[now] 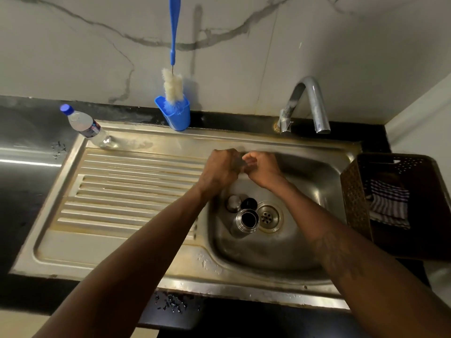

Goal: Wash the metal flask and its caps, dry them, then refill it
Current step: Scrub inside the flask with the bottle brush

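The metal flask [246, 222] stands open-mouthed in the sink basin [314, 191], just left of the drain [266, 217]. Behind it lie a rounded metal cap [233, 203] and a black inner cap [249, 203], side by side. My left hand [220, 170] and my right hand [262, 168] meet above the basin's back left corner. Both curl around a small dark grey object [240, 163]; it is blurred and mostly hidden by fingers, so I cannot tell what it is.
A blue bottle brush [173, 91] stands in a blue holder [177, 118] at the back wall. A plastic water bottle [85, 125] stands on the drainboard's back left corner. The tap [314, 106] curves over the basin. A brown perforated basket [358, 198] with a striped cloth [389, 203] sits right.
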Demonstrator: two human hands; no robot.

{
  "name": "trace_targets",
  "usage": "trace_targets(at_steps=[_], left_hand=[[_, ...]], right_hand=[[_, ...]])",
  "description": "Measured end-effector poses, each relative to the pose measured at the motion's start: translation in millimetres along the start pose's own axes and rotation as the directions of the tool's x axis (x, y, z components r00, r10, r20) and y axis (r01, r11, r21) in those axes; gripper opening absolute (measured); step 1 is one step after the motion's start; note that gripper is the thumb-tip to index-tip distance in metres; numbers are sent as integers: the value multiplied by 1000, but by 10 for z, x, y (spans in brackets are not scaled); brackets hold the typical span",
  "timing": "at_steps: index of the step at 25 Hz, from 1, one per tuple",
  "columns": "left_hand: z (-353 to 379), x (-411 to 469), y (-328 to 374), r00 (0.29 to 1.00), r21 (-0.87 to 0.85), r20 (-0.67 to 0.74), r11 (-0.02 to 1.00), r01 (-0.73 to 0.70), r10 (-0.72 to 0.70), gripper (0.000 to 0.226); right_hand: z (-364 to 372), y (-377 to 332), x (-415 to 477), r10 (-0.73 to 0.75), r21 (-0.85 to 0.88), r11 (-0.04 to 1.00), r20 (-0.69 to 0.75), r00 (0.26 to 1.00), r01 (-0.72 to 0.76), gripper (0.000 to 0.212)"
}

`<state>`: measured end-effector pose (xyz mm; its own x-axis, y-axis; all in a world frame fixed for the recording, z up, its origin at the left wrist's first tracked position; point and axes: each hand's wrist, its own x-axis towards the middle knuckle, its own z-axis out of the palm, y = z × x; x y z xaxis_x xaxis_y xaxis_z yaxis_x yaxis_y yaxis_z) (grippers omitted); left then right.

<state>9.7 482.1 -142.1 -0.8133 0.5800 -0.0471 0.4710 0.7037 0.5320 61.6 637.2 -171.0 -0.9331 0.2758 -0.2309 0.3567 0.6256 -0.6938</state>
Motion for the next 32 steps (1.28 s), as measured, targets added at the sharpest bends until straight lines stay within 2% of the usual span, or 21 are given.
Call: trace_targets(at_steps=[2, 5, 10, 12, 15, 19, 22, 26, 29, 32], left_hand=[[-219, 24, -50, 989, -37, -129, 997, 71, -75, 38], [-618, 53, -195, 941, -99, -292, 984, 145, -169, 34], [-1258, 138, -422, 790, -223, -508, 938, 264, -343, 45], [-1383, 210, -536, 773, -254, -504, 922, 294, -385, 56], [-1451, 318, -728, 811, -226, -427, 916, 332, -400, 72], [-1425, 423, -861, 846, -204, -370, 922, 329, -384, 70], [-1421, 504, -943, 853, -200, -358, 924, 327, -380, 65], [-1383, 575, -1057, 860, -207, -322, 916, 343, -395, 51], [-1355, 611, -1066, 862, -214, -320, 916, 339, -393, 43], [-1365, 610, -1001, 862, -218, -318, 915, 339, -395, 50]], right_hand=[[-65, -301, 11, -74, 54, 995, -107, 992, 80, 25], [-117, -839, 87, -163, 142, 969, -251, 954, 202, 13], [-91, -1691, 314, -240, 186, 929, -354, 904, 320, 22], [-69, -1911, 436, -265, 135, 934, -353, 897, 330, 34], [-56, -2149, 630, -247, 83, 956, -282, 927, 280, 53], [-28, -2324, 847, -214, 82, 966, -273, 938, 244, 62], [-17, -2426, 951, -195, 74, 972, -283, 939, 224, 56], [-8, -2471, 1014, -236, 47, 963, -328, 915, 265, 31], [-46, -2515, 987, -275, 103, 940, -343, 898, 327, 28], [-167, -2573, 915, -307, 128, 915, -397, 865, 383, 26]])
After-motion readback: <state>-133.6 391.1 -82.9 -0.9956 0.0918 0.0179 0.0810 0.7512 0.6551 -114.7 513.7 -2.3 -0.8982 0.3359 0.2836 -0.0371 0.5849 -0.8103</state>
